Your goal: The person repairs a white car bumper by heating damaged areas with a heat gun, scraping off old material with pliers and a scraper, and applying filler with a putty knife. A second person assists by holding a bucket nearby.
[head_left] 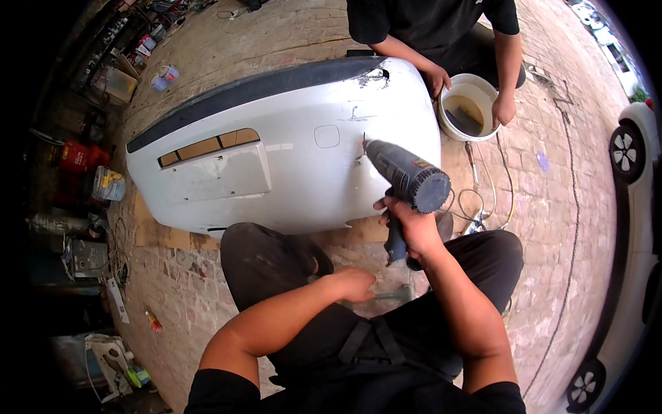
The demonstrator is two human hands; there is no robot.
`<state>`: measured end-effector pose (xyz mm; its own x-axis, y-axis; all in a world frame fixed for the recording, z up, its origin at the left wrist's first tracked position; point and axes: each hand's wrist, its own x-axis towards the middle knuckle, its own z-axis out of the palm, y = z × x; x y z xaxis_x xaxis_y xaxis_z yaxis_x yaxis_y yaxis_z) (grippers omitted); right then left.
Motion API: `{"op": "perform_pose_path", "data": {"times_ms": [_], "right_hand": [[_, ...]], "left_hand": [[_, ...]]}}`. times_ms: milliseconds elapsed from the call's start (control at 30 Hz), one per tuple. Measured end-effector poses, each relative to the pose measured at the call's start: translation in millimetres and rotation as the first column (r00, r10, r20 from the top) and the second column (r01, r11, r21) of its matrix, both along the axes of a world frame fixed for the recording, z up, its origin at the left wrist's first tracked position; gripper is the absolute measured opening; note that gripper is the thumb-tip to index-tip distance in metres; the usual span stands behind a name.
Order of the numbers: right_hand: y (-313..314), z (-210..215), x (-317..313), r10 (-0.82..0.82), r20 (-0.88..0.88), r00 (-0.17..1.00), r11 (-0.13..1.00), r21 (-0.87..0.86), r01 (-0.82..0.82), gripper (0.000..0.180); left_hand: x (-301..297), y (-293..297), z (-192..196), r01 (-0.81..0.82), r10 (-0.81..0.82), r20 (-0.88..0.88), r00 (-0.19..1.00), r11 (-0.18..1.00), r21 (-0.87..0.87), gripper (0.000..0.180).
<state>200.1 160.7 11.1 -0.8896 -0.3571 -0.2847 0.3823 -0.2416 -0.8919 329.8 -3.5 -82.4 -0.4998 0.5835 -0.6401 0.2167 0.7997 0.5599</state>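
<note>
Right hand (412, 224) wrapped tight round handle of dark blue plastic heat gun (407, 181), nozzle aimed at scuffed spot on white plastic car bumper (289, 148) lying on brick floor (552, 138). Left hand (355, 284) curled loosely near knee; holding anything: cannot tell. Gun probably light, rigid, hot at nozzle; handle the safe hold. Opposite, another person's hands on white bucket (449, 124). Open yard, cluttered.

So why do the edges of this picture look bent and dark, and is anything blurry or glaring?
In the head view, the fisheye lens curves the brick paving and bows the white bumper; the corners fall off to black. Daylight is soft, with a mild sheen on the bumper and no harsh glare. The right hand holding the heat gun looks sharp; far edges smear.
</note>
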Motion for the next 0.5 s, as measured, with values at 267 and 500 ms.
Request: {"op": "perform_pose_path", "data": {"times_ms": [267,500], "right_hand": [[5,-4,5,0.001,0.070,0.998,0.999,-0.034,0.001,0.022],[7,-4,5,0.007,0.031,0.999,1.000,0.010,-0.007,0.019]], "left_hand": [[-2,3,-1,0.013,-0.012,0.030,0.999,1.000,-0.022,0.046],[0,5,-6,-0.012,0.012,-0.002,1.000,1.000,0.029,0.046]]}}
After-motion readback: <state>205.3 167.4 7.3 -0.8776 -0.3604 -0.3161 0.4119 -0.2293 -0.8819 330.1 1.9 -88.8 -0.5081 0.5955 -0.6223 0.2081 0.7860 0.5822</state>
